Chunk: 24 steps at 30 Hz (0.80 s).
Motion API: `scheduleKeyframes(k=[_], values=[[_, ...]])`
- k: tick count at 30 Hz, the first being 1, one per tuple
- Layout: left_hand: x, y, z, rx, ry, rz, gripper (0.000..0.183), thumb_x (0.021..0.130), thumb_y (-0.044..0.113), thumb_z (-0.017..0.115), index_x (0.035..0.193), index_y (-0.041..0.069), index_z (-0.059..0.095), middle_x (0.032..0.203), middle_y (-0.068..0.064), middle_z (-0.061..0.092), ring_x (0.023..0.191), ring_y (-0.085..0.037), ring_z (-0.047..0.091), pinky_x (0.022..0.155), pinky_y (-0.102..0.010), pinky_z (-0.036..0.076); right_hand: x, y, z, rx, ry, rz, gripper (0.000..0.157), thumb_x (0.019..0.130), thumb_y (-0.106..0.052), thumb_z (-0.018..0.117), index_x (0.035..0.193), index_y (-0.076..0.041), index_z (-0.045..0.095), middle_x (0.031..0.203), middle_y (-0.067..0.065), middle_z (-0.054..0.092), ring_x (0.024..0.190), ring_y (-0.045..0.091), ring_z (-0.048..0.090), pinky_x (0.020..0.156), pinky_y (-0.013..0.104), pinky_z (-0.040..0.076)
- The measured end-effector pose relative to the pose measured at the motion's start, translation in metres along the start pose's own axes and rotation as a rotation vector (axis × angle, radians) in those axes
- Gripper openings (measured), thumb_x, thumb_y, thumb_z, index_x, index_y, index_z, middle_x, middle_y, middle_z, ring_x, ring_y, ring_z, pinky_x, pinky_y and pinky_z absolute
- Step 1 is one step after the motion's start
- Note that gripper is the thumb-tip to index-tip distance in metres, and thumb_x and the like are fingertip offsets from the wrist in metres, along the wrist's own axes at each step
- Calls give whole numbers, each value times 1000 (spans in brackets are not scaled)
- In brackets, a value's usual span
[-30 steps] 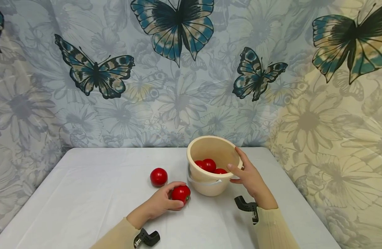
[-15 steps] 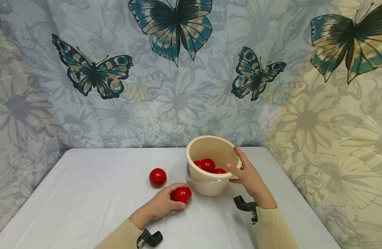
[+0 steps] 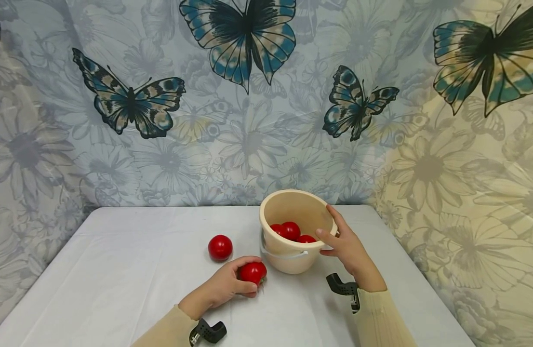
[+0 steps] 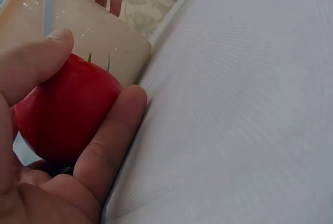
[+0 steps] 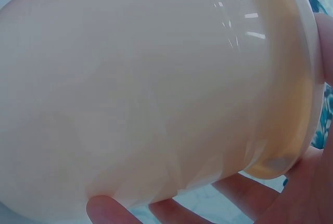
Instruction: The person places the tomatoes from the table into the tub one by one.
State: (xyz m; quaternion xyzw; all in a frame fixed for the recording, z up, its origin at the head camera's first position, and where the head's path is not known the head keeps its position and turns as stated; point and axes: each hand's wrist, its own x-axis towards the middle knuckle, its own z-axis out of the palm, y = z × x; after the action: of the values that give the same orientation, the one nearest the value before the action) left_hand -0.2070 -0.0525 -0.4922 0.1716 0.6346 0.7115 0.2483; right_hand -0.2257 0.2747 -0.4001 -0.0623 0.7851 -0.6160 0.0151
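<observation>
My left hand point(image 3: 223, 286) grips a red tomato point(image 3: 252, 272) between thumb and fingers, low over the white table and just left of the bucket. Its green stem end faces the bucket, and in the left wrist view the tomato point(image 4: 67, 112) sits against the palm side of the fingers. My right hand point(image 3: 350, 250) holds the cream plastic bucket point(image 3: 292, 264) at its right side, thumb over the rim and fingers along the outer wall. Several red tomatoes point(image 3: 291, 231) lie inside the bucket, which leans a little toward me.
Another tomato point(image 3: 220, 247) lies on the table point(image 3: 132, 260), behind my left hand and left of the bucket. The bucket's pale handle point(image 3: 288, 254) hangs down its front. A butterfly-patterned cloth point(image 3: 249, 144) rises behind the table's far edge.
My left hand has shifted very slightly toward the bucket with the tomato in its grip. The right hand and the bucket stay in place.
</observation>
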Motion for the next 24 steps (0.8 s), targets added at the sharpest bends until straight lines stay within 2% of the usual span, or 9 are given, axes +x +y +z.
scheduleKeyframes(k=[20, 24], values=[[-2, 3, -2, -35, -20, 0, 67, 85, -3, 76, 145, 4, 48, 133, -17, 51, 111, -32, 57, 84, -47, 57, 0, 1, 1, 2, 4, 3, 85, 96, -28, 69, 161, -30, 14, 162, 16, 11, 128, 49, 45, 81, 59, 55], [-2, 4, -6, -35, 3, 11, 68, 85, -1, 77, 145, 4, 47, 134, -17, 50, 114, -32, 55, 83, -48, 57, 0, 0, 1, 1, 6, 2, 84, 96, -28, 69, 161, -30, 15, 162, 16, 12, 127, 49, 45, 80, 60, 55]])
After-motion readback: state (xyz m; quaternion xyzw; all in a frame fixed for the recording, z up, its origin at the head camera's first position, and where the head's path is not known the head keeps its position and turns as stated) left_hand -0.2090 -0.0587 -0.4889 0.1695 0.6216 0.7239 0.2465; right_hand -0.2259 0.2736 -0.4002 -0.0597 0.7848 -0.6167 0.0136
